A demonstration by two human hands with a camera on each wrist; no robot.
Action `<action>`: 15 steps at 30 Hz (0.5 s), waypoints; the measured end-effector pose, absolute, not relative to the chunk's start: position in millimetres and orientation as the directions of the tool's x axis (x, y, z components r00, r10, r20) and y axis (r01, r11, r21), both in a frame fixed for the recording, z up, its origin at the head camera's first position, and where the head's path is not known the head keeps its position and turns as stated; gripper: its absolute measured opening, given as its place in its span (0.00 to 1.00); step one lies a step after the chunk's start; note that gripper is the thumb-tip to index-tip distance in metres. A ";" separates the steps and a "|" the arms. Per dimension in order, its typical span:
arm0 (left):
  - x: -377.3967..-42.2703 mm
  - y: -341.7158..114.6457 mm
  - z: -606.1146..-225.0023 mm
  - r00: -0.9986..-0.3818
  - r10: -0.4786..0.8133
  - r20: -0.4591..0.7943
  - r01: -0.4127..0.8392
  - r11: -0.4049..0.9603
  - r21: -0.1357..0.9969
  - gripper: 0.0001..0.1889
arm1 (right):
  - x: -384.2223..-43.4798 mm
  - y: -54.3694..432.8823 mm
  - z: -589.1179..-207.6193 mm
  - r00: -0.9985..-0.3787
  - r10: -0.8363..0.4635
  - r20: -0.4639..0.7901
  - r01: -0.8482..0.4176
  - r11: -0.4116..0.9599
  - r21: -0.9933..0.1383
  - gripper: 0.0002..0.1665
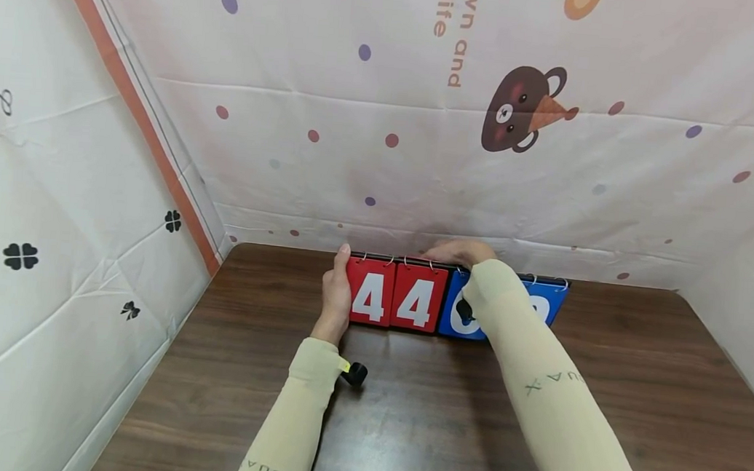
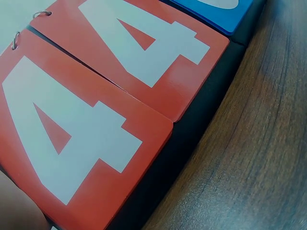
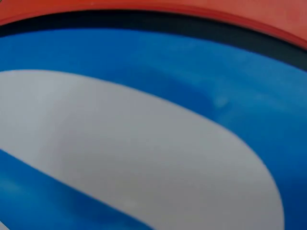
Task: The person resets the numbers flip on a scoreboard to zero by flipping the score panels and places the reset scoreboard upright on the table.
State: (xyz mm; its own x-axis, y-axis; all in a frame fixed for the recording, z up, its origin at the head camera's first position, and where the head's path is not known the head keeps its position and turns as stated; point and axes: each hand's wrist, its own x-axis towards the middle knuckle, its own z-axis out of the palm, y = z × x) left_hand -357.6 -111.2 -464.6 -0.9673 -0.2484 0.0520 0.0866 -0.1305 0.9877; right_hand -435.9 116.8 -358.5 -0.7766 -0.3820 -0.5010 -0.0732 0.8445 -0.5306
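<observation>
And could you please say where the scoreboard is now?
In the head view, the scoreboard is just right of centre, near the far edge of the table, with the left hand at its left end and right hand at its top edge.

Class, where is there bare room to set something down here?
Bare table: between the left sleeve and the table's left edge; between both sleeves, in front of the scoreboard; between the right sleeve and the table's right edge. Crowded: at the scoreboard, with the left hand on its left edge and the right hand at its top.
</observation>
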 end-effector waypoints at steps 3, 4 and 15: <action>-357.8 -110.6 -463.9 -0.966 -0.254 0.055 0.092 -0.135 0.987 0.32 | -435.7 118.2 -359.3 -0.808 -0.412 -0.421 -0.140 0.828 -0.543 0.32; -358.0 -110.4 -463.8 -0.965 -0.255 0.055 0.092 -0.136 0.986 0.32 | -435.8 118.4 -359.6 -0.816 -0.422 -0.396 -0.155 0.818 -0.553 0.30; -357.8 -110.3 -464.4 -0.968 -0.248 0.035 0.067 -0.125 0.990 0.32 | -433.5 119.7 -362.0 -0.925 -0.264 -0.272 -0.032 0.770 -0.637 0.31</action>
State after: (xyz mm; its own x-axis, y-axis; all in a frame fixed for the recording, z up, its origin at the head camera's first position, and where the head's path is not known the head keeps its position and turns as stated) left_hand -357.8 -110.3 -464.4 -0.9682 -0.2476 0.0347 0.0675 -0.1249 0.9899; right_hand -433.5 119.7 -362.0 -0.9252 -0.2644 -0.2724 -0.0324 0.7700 -0.6372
